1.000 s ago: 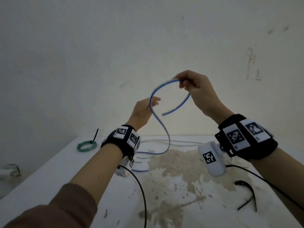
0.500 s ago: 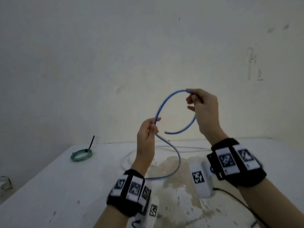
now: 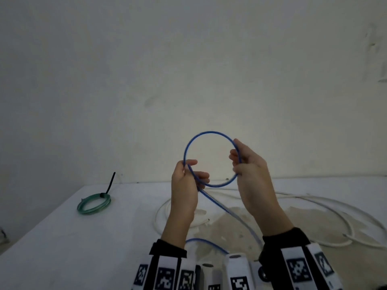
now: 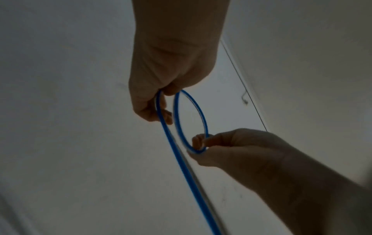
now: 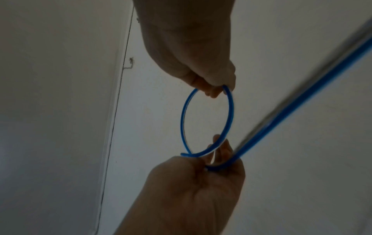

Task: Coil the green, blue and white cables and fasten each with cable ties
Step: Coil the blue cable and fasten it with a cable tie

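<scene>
Both hands hold the blue cable [image 3: 201,136] up in front of the wall, bent into one round loop. My left hand [image 3: 189,174] pinches the loop where its strands cross [image 4: 161,101]. My right hand [image 3: 240,164] pinches the loop's right side [image 5: 219,89]. The cable's free length [image 3: 228,212] trails down to the white table [image 3: 83,248]. The green cable [image 3: 94,203] lies coiled at the table's back left, with a black cable tie [image 3: 111,183] sticking up from it. The white cable [image 3: 314,200] lies loose across the table's right half.
A pale wall [image 3: 188,70] rises right behind the table. A brownish stain [image 3: 240,222] marks the tabletop under my hands. Black wrist bands with printed markers [image 3: 167,277] fill the bottom edge of the head view.
The blue cable has gone from an open arc to a full closed loop. Both hands have come closer together, and the left hand now pinches the crossing.
</scene>
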